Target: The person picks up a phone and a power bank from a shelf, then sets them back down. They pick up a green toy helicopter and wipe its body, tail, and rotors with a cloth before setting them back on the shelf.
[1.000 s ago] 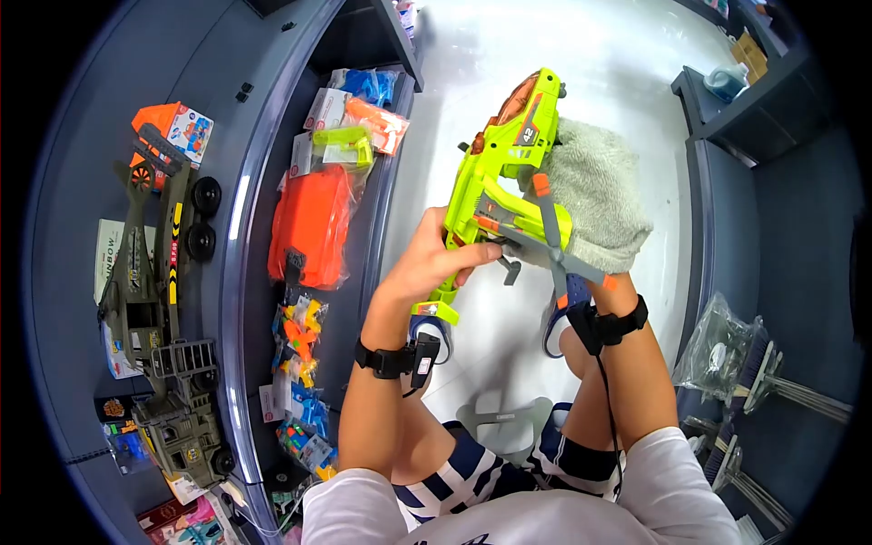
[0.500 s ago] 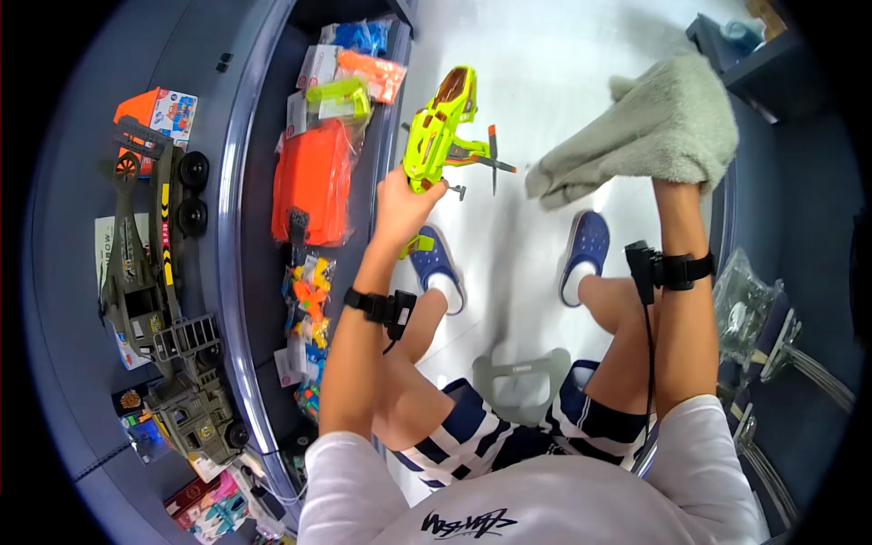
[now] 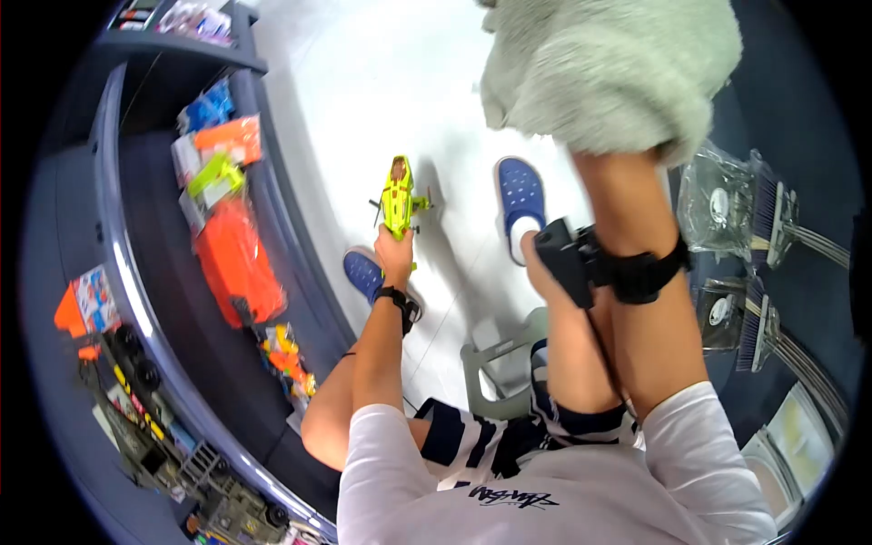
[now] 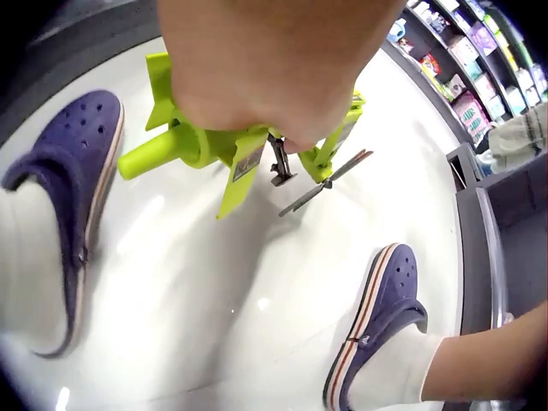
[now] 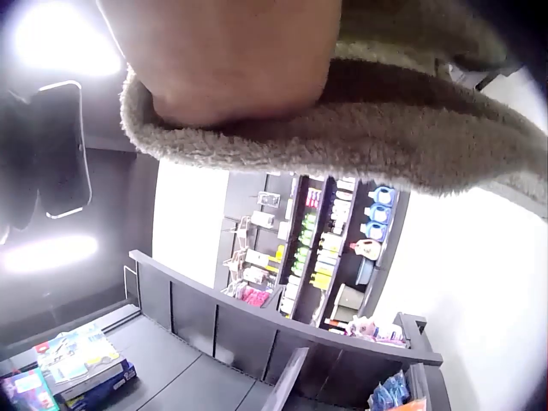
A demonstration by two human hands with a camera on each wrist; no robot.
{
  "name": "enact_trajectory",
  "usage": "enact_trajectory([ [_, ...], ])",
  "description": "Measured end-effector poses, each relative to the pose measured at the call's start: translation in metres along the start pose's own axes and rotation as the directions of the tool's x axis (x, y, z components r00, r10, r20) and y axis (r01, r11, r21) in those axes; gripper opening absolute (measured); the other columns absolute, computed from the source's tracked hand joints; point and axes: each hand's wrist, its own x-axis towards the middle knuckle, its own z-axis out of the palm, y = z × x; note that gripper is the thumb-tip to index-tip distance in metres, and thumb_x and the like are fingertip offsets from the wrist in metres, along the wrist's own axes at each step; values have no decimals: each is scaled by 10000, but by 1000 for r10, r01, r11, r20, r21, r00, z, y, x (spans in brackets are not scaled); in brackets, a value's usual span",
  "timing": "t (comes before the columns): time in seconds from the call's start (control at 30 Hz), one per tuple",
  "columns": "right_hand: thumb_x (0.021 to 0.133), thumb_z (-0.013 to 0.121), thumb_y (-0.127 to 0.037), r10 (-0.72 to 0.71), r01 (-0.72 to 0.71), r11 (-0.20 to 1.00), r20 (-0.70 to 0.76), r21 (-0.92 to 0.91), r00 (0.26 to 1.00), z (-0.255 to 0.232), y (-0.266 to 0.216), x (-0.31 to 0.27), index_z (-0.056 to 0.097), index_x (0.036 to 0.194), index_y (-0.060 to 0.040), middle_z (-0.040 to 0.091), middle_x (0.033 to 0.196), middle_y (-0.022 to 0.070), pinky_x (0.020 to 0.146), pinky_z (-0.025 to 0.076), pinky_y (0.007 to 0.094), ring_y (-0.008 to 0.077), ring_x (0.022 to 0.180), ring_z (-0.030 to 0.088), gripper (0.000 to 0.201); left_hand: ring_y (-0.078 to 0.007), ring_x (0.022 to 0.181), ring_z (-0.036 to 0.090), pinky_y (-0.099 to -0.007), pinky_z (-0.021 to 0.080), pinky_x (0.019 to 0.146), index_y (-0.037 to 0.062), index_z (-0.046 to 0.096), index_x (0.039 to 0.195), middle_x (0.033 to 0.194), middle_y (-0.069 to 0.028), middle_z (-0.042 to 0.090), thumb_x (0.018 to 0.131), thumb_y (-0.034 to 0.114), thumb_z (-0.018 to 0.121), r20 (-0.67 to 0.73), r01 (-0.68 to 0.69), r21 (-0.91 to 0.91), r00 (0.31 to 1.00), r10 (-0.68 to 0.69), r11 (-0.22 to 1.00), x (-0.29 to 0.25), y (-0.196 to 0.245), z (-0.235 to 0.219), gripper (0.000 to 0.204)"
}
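Observation:
My left hand (image 3: 393,255) grips a lime-green toy helicopter (image 3: 399,195) by its rear body, low over the floor beside my foot. In the left wrist view the green tail (image 4: 175,151) sticks out behind the hand, and the grey rotor (image 4: 328,183) hangs on the far side. A fluffy grey-green cloth (image 3: 609,77) covers my right hand (image 5: 240,68), which is raised high in front of me. In the right wrist view the cloth's edge wraps round the hand, and the fingers are hidden inside it; I cannot tell how they lie.
A dark shelf (image 3: 150,209) on the left bears bagged toys, among them an orange packet (image 3: 238,263). Above it stands an army-green toy vehicle (image 3: 232,518). Brushes (image 3: 763,218) hang at the right. A grey-green stool (image 3: 481,381) stands between my legs.
My hands have parted: the left has lowered the helicopter toward the floor, and the right, with the cloth, has swung out right and then risen. The view has turned away from the left shelf.

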Motion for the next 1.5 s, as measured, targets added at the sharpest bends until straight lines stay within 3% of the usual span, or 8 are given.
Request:
enact_trajectory([
  [0.17, 897, 675, -286, 6, -7, 1000, 34, 27, 999, -3, -6, -4, 730, 962, -114, 697, 863, 83, 697, 545, 381, 235, 742, 644, 192, -463, 915, 667, -524, 516, 792, 2, 556, 1070, 951, -268, 696, 827, 252, 750, -51, -3, -10, 999, 2, 1000, 1, -9, 64, 399],
  [0.2, 899, 670, -279, 3, -4, 999, 32, 37, 999, -4, -12, -5, 726, 961, -110, 696, 863, 86, 696, 544, 380, 237, 742, 643, 189, -455, 920, 672, -515, 519, 784, 11, 546, 1094, 954, -262, 696, 848, 230, 724, -127, -148, 119, 978, 163, 982, 14, -83, 122, 375],
  [0.47, 917, 629, -229, 12, -12, 1000, 35, 11, 999, 1, -14, -9, 700, 955, -83, 684, 865, 109, 684, 538, 378, 250, 741, 635, 167, -411, 945, 658, -489, 518, 840, -8, 541, 1204, 1012, -231, 693, 813, 108, 706, 74, -198, 139, 979, 189, 970, -2, -77, 123, 440],
  [0.57, 924, 613, -209, 28, -28, 1000, 33, -6, 999, 6, -18, -8, 690, 953, -73, 680, 865, 118, 680, 536, 377, 255, 740, 632, 160, -399, 1190, 525, -484, 438, 1008, -2, 484, 1350, 1260, -219, 600, 758, 190, 806, 39, 70, 128, 996, -76, 989, -36, -26, 76, 702],
  [1.0, 953, 546, -127, 106, -102, 976, 11, -192, 994, 34, -38, 1, 647, 943, -28, 661, 868, 156, 661, 526, 372, 278, 737, 620, 142, -384, 1332, 450, -492, 382, 1065, 9, 407, 1451, 1413, -221, 516, 799, 365, 791, -204, 430, 16, 885, -418, 903, -166, -38, 86, 836],
  [1.13, 918, 560, -162, 181, -175, 978, 49, -110, 982, 43, -37, -4, 668, 892, -36, 653, 865, 175, 708, 516, 381, 275, 784, 637, 168, -416, 1349, 405, -530, 336, 1090, 11, 452, 1412, 1437, -250, 454, 825, 328, 749, -320, 107, -20, 941, -107, 994, -144, -8, 97, 731],
  [1.17, 942, 536, -149, 268, -280, 960, 326, -9, 907, 4, -57, 5, 657, 965, -55, 647, 934, 206, 789, 505, 375, 244, 867, 633, 156, -416, 1349, 405, -530, 336, 1090, 11, 452, 1412, 1437, -250, 454, 825, 328, 749, -317, 107, -23, 942, -109, 994, -133, -3, 96, 731],
  [1.5, 947, 571, -152, 163, -173, 981, 102, 90, 981, 38, -47, 3, 671, 1012, -32, 667, 945, 161, 796, 515, 347, 222, 880, 644, 169, -393, 1338, 395, -529, 252, 1157, -11, 497, 1356, 1432, -227, 442, 808, 259, 736, -193, -229, 189, 945, 265, 955, -50, 19, 69, 656],
])
